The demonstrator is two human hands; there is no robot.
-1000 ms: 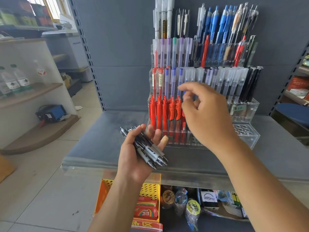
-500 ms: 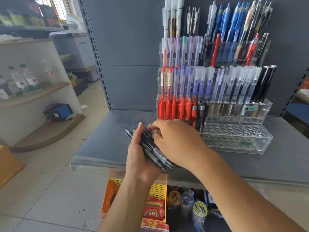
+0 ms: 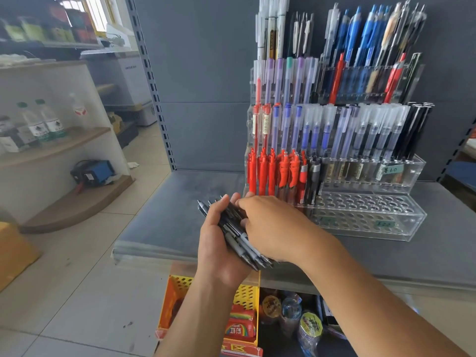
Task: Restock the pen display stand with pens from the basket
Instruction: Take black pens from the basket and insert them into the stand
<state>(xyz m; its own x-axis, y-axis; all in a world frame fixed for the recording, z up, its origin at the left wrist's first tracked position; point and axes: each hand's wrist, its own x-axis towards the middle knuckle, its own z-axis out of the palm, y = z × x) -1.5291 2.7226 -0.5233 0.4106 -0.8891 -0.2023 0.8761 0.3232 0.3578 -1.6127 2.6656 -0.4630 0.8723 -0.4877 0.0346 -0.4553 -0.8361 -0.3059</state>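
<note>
While the left hand (image 3: 219, 243) is held palm-up above the front edge of the grey shelf (image 3: 167, 220), its fingers curl round a bundle of black pens (image 3: 240, 242), which lies diagonally across the palm with the tips pointing down towards the person. The thumb runs along the bundle's left side.

The right hand (image 3: 273, 228) lies over the bundle from the right, knuckles up. Its fingers are bent down onto the pens, the thumb pressed against the barrels. It appears to pinch 1 pen between thumb and fingertips, though the back of the hand hides the contact itself.

The clear acrylic pen display stand (image 3: 360, 217) stands on the shelf just behind and to the right of both hands, against the grey back panel.
- Front tier: rows of round holes behind 2 green labels.
- Next tier: a row of red pens (image 3: 268, 173) at the left end, upright, with 2 dark pens just beside them on the right.
- Same tier, right part: a price label (image 3: 389, 170) reading ¥1.0.
- Upper tiers: frosted-cap pens, black pens and blue pens (image 3: 360, 34), all standing upright or slightly tilted.

A yellow perforated basket (image 3: 248, 295) sits below the shelf, directly under the left forearm, with colourful packets in it. Water bottles (image 3: 46, 122) stand on a wooden shelf well apart at the left.
</note>
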